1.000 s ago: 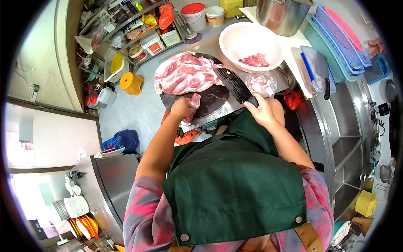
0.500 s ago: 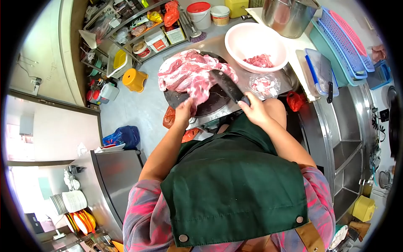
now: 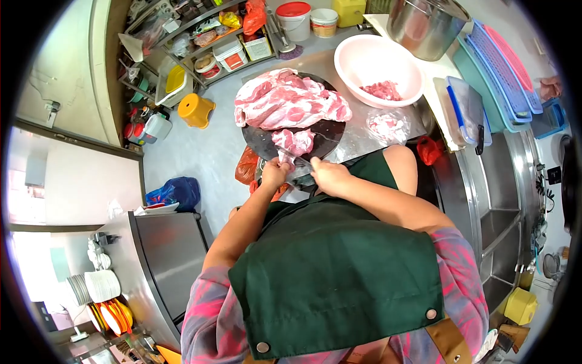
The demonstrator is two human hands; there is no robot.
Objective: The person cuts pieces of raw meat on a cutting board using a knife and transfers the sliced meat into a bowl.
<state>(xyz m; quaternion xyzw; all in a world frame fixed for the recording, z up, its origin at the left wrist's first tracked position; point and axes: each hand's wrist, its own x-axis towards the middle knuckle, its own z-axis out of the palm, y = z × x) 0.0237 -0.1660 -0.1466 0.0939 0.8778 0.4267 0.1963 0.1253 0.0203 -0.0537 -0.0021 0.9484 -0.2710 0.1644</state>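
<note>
A big slab of raw meat (image 3: 279, 100) lies across the back of the dark round chopping board (image 3: 330, 134). In front of it, at the board's near edge, sits a smaller piece of meat (image 3: 295, 141). My left hand (image 3: 276, 173) is closed on the near end of that piece. My right hand (image 3: 330, 177) grips a knife (image 3: 296, 156), its blade turned nearly edge-on and touching the small piece beside my left fingers. The knife's handle is hidden in my right fist.
Right of the board, a pink basin (image 3: 364, 57) contains cut meat (image 3: 383, 90); a clear plastic bag (image 3: 388, 125) of pale pieces lies nearer. A steel pot (image 3: 424, 27) and lidded plastic box (image 3: 465, 112) stand farther right. A yellow stool (image 3: 196, 110) is left on the floor.
The small piece now lies apart from the big slab, nearer me. My right hand has moved left and down, bringing the knife from beside the slab to the small piece near my left hand.
</note>
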